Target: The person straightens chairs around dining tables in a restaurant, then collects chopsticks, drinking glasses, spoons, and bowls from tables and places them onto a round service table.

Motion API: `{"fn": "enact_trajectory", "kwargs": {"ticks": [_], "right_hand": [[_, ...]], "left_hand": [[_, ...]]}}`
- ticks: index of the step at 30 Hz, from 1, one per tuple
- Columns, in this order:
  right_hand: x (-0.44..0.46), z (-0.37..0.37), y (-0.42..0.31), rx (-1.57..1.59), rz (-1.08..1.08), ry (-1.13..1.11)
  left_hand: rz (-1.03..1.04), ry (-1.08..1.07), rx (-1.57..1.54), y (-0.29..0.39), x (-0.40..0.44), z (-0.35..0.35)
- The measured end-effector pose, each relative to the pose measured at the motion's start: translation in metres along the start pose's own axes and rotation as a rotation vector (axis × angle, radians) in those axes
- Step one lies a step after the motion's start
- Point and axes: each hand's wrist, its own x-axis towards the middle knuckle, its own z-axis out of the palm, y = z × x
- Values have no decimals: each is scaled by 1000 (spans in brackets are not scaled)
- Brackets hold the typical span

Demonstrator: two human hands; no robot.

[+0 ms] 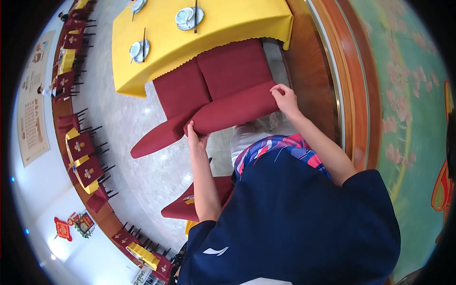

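Observation:
Two chairs in dark red covers stand side by side against a table with a yellow cloth [204, 47]. Both my hands are on the top of the backrest of the right chair [232, 110]. My right hand [285, 99] pinches the cover at the backrest's right corner. At the left corner, my left hand [196, 137] holds the edge of the cover, thumb on top and the other fingers partly hidden. The left chair [164, 137] is close beside it, its backrest angled away.
Bowls and plates [189, 18] with chopsticks lie on the yellow cloth. A wooden ledge and a green painted wall [403, 95] run along the right. Another red chair [178, 204] stands behind on the left. Far left are more tables, chairs and a person [47, 90].

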Motion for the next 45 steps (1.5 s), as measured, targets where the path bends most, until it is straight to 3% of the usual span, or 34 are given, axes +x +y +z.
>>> {"fn": "enact_trajectory", "kwargs": {"ticks": [7,15,19,22,24,25,27,28,29,31,33,34,36,37,39,40,43,45], "right_hand": [[14,22,-13,137,62,63],[79,35,-45,44,5,150],[95,55,-64,213,211,152],[84,61,-71,302,249,250],[63,71,-59,508,380,293],[46,85,-43,638,463,333],[-2,126,3,754,602,221],[-25,162,22,795,714,92],[-51,194,32,828,833,-37],[-95,265,-26,710,997,-342],[-111,329,-96,615,983,-458],[-108,354,-117,572,995,-479],[-99,405,-142,467,900,-608],[-107,413,-143,436,912,-621],[-108,424,-144,393,871,-538],[-113,437,-154,309,904,-386],[-125,456,-163,273,866,-317],[-132,468,-165,277,853,-307]], "left_hand": [[23,25,-51,29,28,15],[19,-53,-60,60,67,69],[46,-74,9,90,56,79],[-84,-448,-27,91,39,44],[-231,-672,8,81,27,-21],[-306,-678,30,75,20,-59],[-460,-396,133,81,13,-142],[-430,-273,99,87,30,-195],[-321,-128,-17,106,46,-246],[-18,174,-207,158,68,-297],[219,77,-215,232,92,-310],[271,196,-204,270,91,-285],[233,-49,-308,289,152,-307],[451,171,-162,276,178,-315],[553,421,-170,286,177,-293],[561,420,-203,304,179,-281],[525,451,-248,316,171,-283],[594,470,-119,331,192,-285]]}}
